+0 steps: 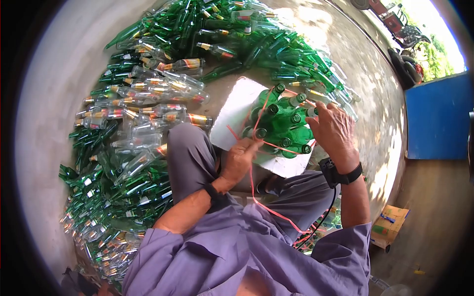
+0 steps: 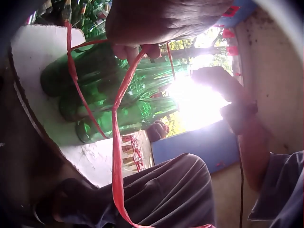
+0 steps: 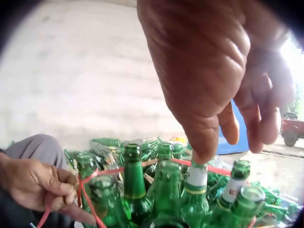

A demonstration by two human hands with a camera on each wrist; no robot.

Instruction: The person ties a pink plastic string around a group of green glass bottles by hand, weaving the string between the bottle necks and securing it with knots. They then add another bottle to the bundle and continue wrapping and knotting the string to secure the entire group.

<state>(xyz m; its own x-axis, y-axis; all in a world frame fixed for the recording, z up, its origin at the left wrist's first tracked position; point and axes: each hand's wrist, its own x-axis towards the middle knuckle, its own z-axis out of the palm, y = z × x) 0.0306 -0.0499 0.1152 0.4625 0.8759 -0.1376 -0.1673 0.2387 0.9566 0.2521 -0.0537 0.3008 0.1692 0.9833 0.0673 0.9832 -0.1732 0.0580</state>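
A bundle of green glass bottles (image 1: pixel 284 130) stands upright on a white board (image 1: pixel 228 111) in front of the person. Red plastic twine (image 1: pixel 253 187) loops around the bottles near their necks. At the bundle's near left corner, the left hand (image 1: pixel 238 162) pinches the twine, and a long tail of it hangs down over the lap. On the opposite side is the right hand (image 1: pixel 335 129), its thumb at the mouth of a bottle with a white neck label (image 3: pixel 196 178). The other fingers of that hand hang loosely, with nothing between them.
Heaps of green bottles (image 1: pixel 148 192) and clear bottles (image 1: pixel 158 113) lie on the floor to the left and ahead. A blue panel (image 1: pixel 437 118) stands at the right, with a cardboard box (image 1: pixel 390 224) nearer. The person's knee (image 1: pixel 190 148) is beside the board.
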